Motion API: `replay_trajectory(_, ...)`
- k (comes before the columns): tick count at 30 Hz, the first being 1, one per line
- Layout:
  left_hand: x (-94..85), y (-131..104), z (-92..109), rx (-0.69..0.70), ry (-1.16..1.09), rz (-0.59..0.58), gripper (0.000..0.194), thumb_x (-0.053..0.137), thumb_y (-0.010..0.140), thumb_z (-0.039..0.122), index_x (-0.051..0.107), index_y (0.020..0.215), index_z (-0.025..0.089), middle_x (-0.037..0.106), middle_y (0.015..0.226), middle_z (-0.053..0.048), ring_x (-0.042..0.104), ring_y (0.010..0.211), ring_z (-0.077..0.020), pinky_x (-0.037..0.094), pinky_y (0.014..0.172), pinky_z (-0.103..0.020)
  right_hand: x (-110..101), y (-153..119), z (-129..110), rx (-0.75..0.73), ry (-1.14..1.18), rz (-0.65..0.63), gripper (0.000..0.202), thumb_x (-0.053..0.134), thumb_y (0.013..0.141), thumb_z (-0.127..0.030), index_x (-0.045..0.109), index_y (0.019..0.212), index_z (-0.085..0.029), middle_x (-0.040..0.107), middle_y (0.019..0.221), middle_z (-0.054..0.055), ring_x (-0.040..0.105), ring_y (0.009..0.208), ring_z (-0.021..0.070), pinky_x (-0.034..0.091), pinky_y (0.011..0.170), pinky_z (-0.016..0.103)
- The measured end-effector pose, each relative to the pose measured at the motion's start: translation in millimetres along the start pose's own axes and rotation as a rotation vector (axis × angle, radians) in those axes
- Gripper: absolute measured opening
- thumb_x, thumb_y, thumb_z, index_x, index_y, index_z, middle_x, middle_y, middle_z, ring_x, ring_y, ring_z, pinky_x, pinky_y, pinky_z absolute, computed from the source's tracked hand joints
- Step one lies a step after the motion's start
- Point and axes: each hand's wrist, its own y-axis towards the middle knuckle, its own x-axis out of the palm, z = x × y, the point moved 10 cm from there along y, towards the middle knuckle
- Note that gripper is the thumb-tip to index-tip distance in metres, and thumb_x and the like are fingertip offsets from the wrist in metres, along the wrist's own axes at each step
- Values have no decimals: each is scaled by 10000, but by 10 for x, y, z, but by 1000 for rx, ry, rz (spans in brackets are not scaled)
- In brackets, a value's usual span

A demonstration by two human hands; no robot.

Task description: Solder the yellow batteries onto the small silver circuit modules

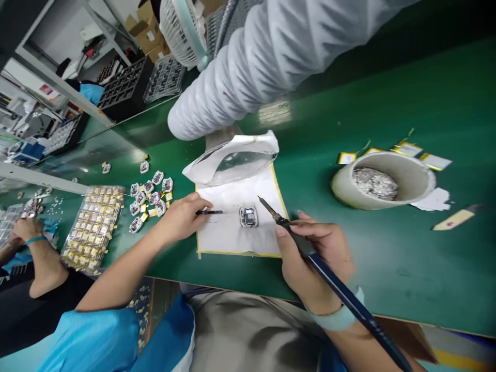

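Observation:
On a white paper sheet [217,240] edged with yellow tape lies a small square electronic module [248,217] in a white case, its circuit board facing up. To its left, my left hand [188,214] is closed on slim black tweezers [211,212], whose tip points right toward the module without touching it. My right hand [318,258] grips a soldering iron [306,247] like a pen. The iron's tip is above and to the right of the module, apart from it.
A grey ribbed hose [251,67] with a white hood [236,157] hangs over the sheet. At right stand a round pot [387,181], flat batteries [406,149] and a knife [453,219]. Modules [149,188] and a full tray [93,227] lie left, beside a co-worker's hand [27,230].

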Motion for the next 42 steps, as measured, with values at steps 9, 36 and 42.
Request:
replay_trajectory(9,192,-107,465,-132,-696,148,343,845,1003,545,766,971,213,729,731,-13,531,543,-112,427,485,-263,286,-35,8,128,215,-311,428,949,930,-427,695,1248,-296,887,1054,38,881,990,254,727,898,416)
replay_trajectory(36,-95,-10,432,276,-304,264,216,610,1132,284,795,1227,224,754,1037,-81,717,884,-188,588,724,-314,83,71,-5,168,96,-133,210,812,945,-203,623,906,-285,658,729,-52,747,723,179,659,716,314)
replay_trajectory(42,-74,81,455,363,-330,446,314,608,1154,295,731,1441,265,776,1148,-103,754,1073,-231,650,884,-389,138,13,-3,131,43,-179,209,829,950,-218,633,944,-289,676,760,-53,737,749,187,671,1122,532)
